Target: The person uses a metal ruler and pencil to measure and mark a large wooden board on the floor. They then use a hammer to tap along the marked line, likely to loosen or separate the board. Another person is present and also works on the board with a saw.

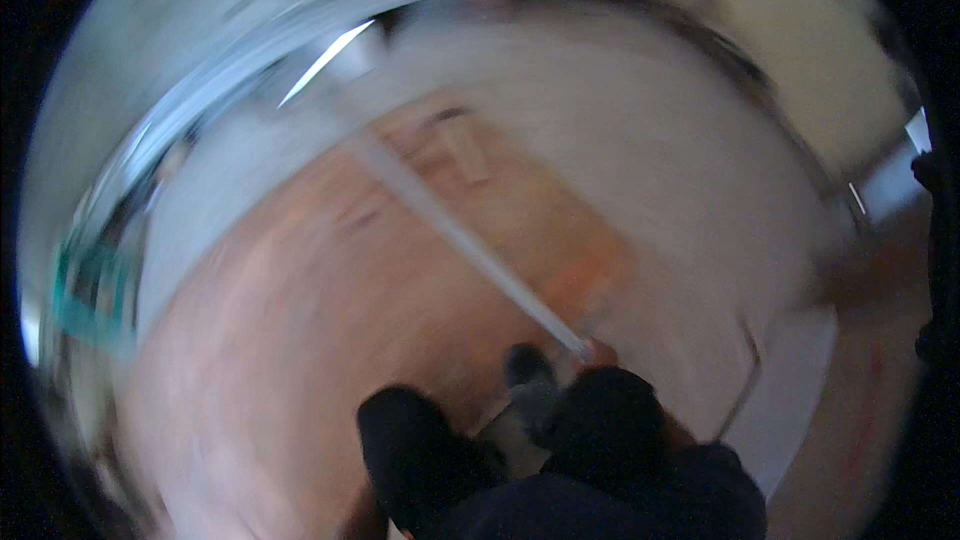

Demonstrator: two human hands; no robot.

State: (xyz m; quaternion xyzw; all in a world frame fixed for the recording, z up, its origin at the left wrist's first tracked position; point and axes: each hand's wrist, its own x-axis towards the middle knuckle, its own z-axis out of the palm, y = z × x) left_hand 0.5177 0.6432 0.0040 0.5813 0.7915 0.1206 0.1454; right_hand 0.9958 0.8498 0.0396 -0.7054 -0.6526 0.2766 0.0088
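In a motion-blurred head view, my right hand is closed around the near end of a long pale bar, which slants away to the upper left above an orange-brown board. A short light strip lies on the board's far part. Below my right hand are my dark-clad knees and a shoe. At the lower edge, left of my knee, a blurred bit of skin appears to be my left hand; its fingers are hidden.
A green crate-like object stands at the far left among clutter along the wall. A pale grey floor surrounds the board. At the right are a white panel and brown boards. A pale wall rises behind.
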